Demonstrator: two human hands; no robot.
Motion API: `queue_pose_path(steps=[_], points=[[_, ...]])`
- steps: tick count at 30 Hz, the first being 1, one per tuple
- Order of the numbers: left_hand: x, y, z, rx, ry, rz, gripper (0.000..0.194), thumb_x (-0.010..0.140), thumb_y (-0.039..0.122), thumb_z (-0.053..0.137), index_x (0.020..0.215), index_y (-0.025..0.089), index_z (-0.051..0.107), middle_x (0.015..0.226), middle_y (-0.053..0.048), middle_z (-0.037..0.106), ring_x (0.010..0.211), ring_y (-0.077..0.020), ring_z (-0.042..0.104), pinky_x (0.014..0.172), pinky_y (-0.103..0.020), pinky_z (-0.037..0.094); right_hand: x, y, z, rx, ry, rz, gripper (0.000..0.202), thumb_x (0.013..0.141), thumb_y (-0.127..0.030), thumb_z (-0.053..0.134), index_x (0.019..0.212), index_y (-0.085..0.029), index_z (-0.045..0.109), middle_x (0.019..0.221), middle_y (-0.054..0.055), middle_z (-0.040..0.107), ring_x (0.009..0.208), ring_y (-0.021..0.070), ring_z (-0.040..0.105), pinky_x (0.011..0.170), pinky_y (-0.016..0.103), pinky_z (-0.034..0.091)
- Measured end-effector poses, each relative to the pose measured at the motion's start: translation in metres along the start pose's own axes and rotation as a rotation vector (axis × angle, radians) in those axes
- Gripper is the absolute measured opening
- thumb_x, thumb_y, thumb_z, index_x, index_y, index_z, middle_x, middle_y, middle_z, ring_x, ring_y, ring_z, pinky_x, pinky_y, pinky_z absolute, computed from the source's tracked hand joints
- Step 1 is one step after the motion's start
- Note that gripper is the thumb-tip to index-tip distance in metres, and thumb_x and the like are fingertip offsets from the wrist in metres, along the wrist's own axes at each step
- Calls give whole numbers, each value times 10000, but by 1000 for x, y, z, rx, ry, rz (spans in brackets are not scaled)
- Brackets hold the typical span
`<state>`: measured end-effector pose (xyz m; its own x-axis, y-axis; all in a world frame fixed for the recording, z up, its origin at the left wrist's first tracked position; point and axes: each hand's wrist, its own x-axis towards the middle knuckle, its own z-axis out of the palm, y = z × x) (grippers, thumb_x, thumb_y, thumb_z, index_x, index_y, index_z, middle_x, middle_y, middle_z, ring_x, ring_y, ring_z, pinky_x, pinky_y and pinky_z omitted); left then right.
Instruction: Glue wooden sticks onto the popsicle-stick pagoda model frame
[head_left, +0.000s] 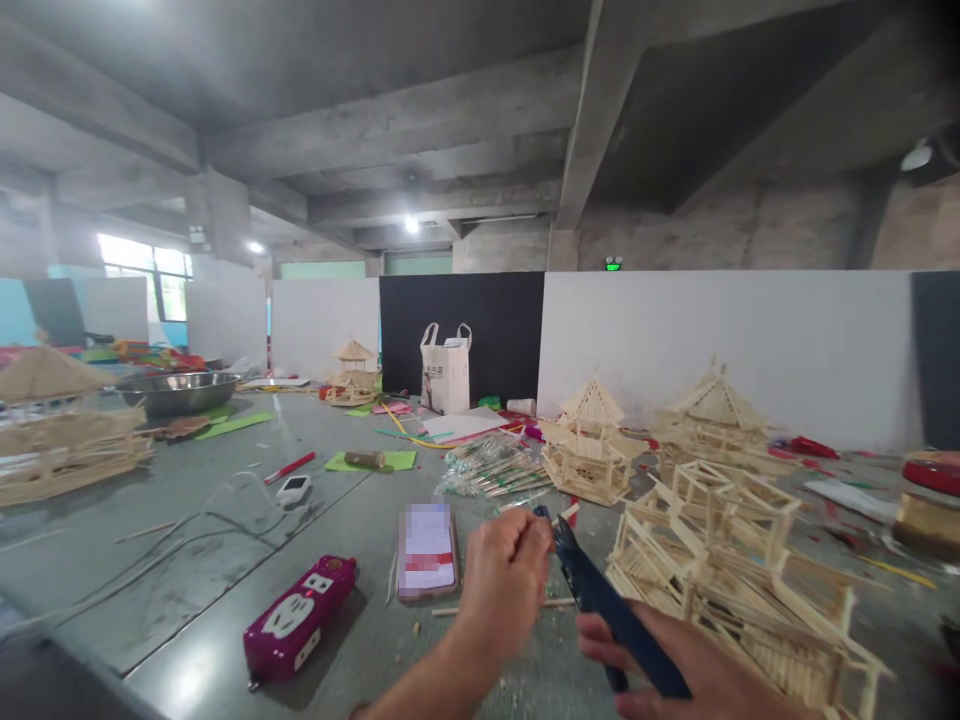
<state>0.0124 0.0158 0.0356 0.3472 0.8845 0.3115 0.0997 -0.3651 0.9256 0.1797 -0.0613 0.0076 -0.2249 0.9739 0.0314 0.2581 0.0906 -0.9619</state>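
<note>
Fingers (525,540) pinched above grey table (187,560), concrete ceiling (375,100), white partitions (712,340)

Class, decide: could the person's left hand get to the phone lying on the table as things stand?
Probably yes: the left hand, pinching something small, hovers just right of the phone, with only bare table between them.

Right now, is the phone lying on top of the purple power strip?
No, the phone lies flat on the grey table with a clear gap between it and the purple power strip, which sits to its left.
</note>
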Motion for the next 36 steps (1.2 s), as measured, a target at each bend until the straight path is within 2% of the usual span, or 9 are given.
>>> queue_pose_path(steps=[3,6,13,17,20,23,26,30,36], points=[[1,0,-3,453,93,291,249,854,287,341,662,190,467,527,34,437,491,-106,427,494,-231,269,-3,-1,-1,150,-51,124,566,542,-172,562,1102,-126,493,1233,174,494,1132,295,460,893,352,421],[7,4,-6,699,34,428,180,820,185,362,703,180,498,608,7,512,574,-124,470,544,-244,271,-3,3,-9,251,-115,136,581,541,-152,581,1113,-137,478,1205,170,509,1120,305,470,846,376,447],[26,22,0,684,10,355,218,778,158,419,592,178,530,502,33,495,500,-102,447,486,-214,250,-5,13,-17,135,32,10,458,590,-139,542,1047,-172,548,1160,116,549,1110,292,480,887,375,398],[27,19,3,693,35,347,210,795,172,414,634,184,546,573,13,563,552,-117,502,524,-217,279,-6,10,-17,186,-3,-32,472,624,-127,544,1092,-184,524,1147,110,556,1105,285,486,879,377,401],[19,15,5,720,77,357,205,828,203,386,700,191,544,604,-1,570,565,-134,518,531,-230,277,3,20,-16,252,-33,-42,477,595,-108,554,1066,-176,521,1129,119,566,1089,283,502,859,382,416],[15,13,4,727,107,359,228,857,224,339,745,184,534,619,-4,559,561,-137,510,533,-236,281,11,32,-9,255,51,-90,460,583,-161,577,1040,-166,523,1122,135,573,1063,298,521,892,424,399],[23,12,0,697,65,325,267,849,226,354,660,184,538,519,31,505,484,-112,473,500,-215,290,7,30,-5,184,119,-126,474,641,-221,587,1104,-158,505,1152,139,555,1071,295,514,925,437,380],[35,8,-1,659,-11,289,286,827,248,409,584,185,546,440,46,469,433,-103,462,469,-198,298,-2,13,-11,167,17,-62,439,674,-206,595,1101,-149,508,1161,138,543,1096,294,493,907,407,405],[45,7,4,602,63,337,169,802,204,450,706,191,588,649,-3,608,629,-137,547,589,-224,333,3,16,-16,164,40,-87,449,717,-202,589,1147,-170,467,1196,129,519,1122,266,474,931,404,391]])
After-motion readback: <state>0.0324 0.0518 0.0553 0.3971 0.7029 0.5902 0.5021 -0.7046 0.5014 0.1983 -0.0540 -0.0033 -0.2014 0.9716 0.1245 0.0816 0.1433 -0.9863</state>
